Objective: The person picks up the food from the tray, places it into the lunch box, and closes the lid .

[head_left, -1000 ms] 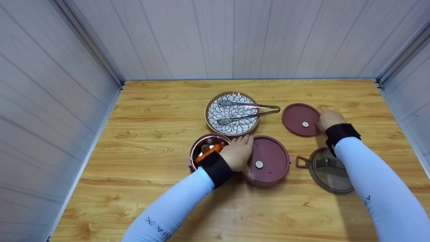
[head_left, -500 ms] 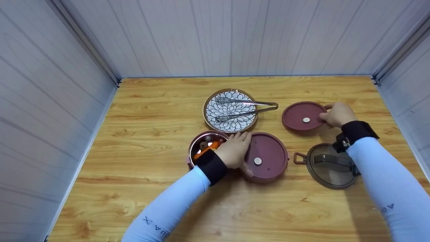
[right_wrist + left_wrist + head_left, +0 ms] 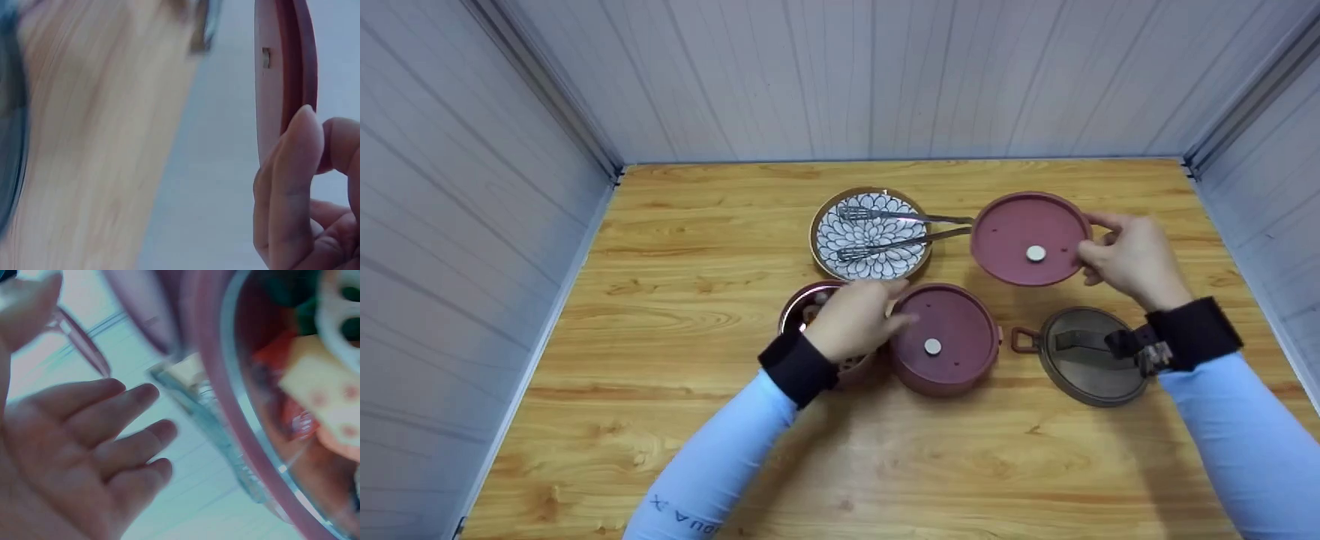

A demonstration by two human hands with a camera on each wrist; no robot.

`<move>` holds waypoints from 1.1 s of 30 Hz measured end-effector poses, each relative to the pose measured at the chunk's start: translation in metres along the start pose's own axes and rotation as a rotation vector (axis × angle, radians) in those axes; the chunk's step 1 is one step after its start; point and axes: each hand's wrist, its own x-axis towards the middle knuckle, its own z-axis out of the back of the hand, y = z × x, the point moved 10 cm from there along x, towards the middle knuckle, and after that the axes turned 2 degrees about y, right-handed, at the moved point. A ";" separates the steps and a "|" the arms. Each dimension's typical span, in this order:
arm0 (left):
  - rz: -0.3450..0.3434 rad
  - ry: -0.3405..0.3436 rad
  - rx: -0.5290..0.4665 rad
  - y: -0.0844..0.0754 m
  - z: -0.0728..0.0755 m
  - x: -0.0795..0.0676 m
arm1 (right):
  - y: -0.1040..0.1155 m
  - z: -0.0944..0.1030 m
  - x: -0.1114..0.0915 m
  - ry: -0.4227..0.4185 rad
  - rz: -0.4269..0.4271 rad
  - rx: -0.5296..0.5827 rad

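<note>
My right hand pinches the edge of a round dark red lid with a pale knob, held up over the back right of the table. The right wrist view shows that lid edge-on between thumb and fingers. My left hand hovers over an open dark red pot, fingers loosely spread and holding nothing. In the left wrist view, the pot contains a holed white slice, a yellow piece with round marks and other food. A second red pot, with its lid on, stands beside the left hand.
Behind the pots, metal tongs lie across a brown-rimmed plate with a petal pattern. A dark see-through lid with a strap handle lies under the right wrist. Pale panel walls enclose the table.
My right hand has lifted the red lid from the table and brought it up, now overlapping the tongs' end. My left hand has come off the covered pot and shifted slightly left.
</note>
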 end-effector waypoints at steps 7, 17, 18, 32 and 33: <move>0.084 -0.207 -0.299 0.017 0.045 -0.025 | 0.064 -0.052 -0.038 0.023 0.145 0.099; 0.175 -0.362 -0.569 0.053 0.060 -0.074 | 0.108 -0.118 -0.063 0.092 0.216 0.237; 0.192 -0.367 -0.576 0.058 0.060 -0.079 | 0.110 -0.123 -0.064 0.102 0.219 0.246; 0.412 -0.314 -0.559 0.119 0.034 -0.117 | 0.136 -0.191 -0.045 0.240 0.275 -0.128; 0.432 -0.309 -0.536 0.121 0.032 -0.119 | 0.137 -0.195 -0.043 0.250 0.273 -0.159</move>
